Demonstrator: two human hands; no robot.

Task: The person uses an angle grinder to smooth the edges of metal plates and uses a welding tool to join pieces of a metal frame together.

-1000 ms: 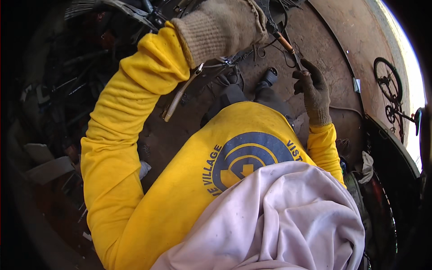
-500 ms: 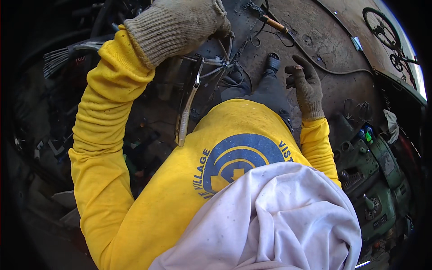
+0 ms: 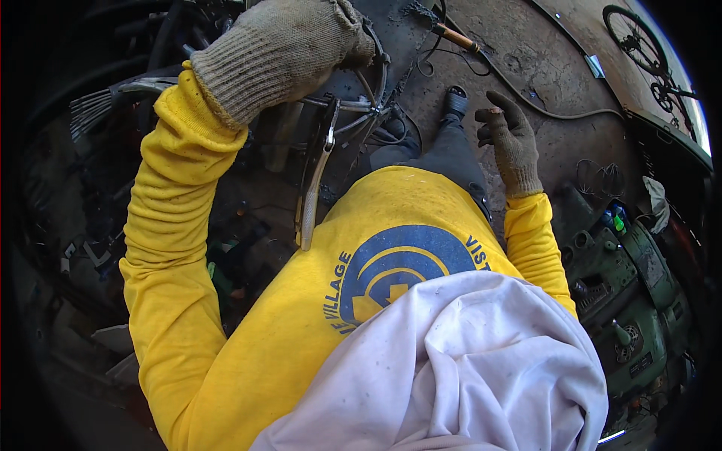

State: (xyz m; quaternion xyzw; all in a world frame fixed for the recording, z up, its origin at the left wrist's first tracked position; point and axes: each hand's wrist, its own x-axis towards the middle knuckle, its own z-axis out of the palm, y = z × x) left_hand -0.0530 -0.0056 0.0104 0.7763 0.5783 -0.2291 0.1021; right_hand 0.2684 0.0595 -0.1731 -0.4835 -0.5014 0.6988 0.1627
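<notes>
Brown-knit-gloved left hand, grip hidden, apparently steadies grey metal-rod frame; next calls for steadiness. Brown-knit-gloved right hand half-open, empty.

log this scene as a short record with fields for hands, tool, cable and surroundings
left hand: gloved, by bent metal rods; fingertips hidden, grip unclear
right hand: gloved, open, nothing visible in it
tool: ridged silver handle, beside the yellow shirt
cable: dark cable leading from a copper-coloured handle
surroundings: bicycle upper right; green machine lower right
</notes>
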